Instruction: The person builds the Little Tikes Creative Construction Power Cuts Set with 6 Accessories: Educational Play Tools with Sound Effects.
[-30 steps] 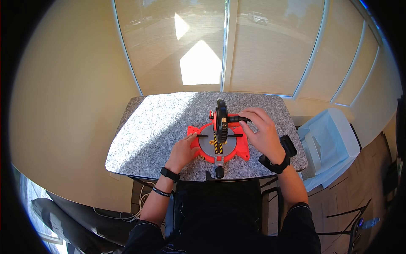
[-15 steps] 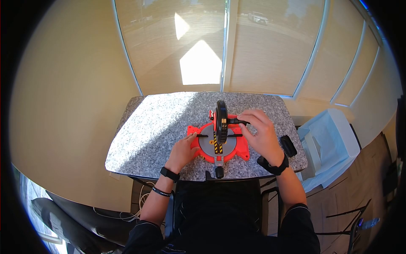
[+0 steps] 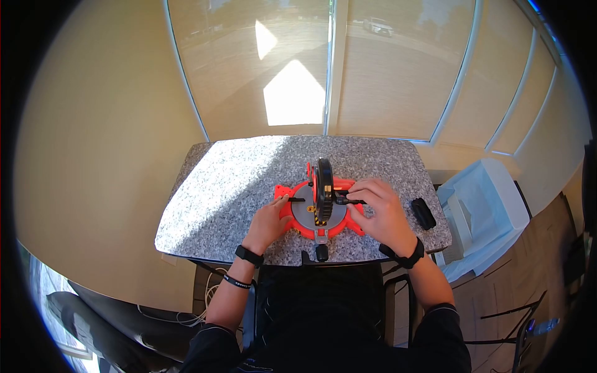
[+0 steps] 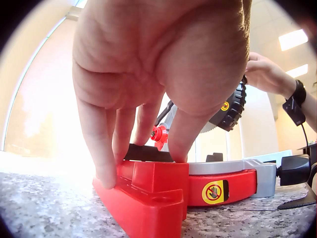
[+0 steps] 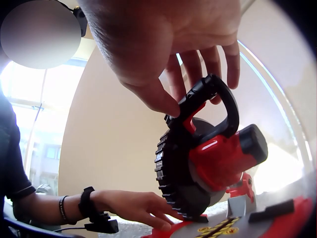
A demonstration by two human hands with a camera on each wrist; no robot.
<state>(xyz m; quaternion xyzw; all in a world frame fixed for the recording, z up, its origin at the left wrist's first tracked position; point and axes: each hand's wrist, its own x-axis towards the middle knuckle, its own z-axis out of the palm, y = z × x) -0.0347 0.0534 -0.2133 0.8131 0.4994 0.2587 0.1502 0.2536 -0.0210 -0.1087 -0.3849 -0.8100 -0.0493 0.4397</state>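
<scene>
A toy miter saw [image 3: 304, 217] with a red base and grey round turntable stands on the table in the head view. My right hand [image 3: 380, 211] holds the black handle [image 5: 200, 94] of its saw head, thumb on one side and fingers on the other. The black toothed blade guard [image 3: 324, 189] is tilted down over the yellow-black striped slot. My left hand [image 3: 266, 225] grips the left end of the base around the black fence [image 4: 147, 152], its thumb apart from the fingers. A black knob [image 3: 322, 252] sticks out at the front of the base.
A speckled granite-look table [image 3: 236, 205] carries the saw, with sunlight across its left part. A black case [image 3: 423, 213] lies near the right edge. Beside the table stands a bin [image 3: 507, 193] with a light blue liner. Blind-covered windows [image 3: 404, 81] rise behind.
The saw head has swung down toward the turntable, with my right hand lowering on its handle and coming closer to me. My left hand stays in place on the base.
</scene>
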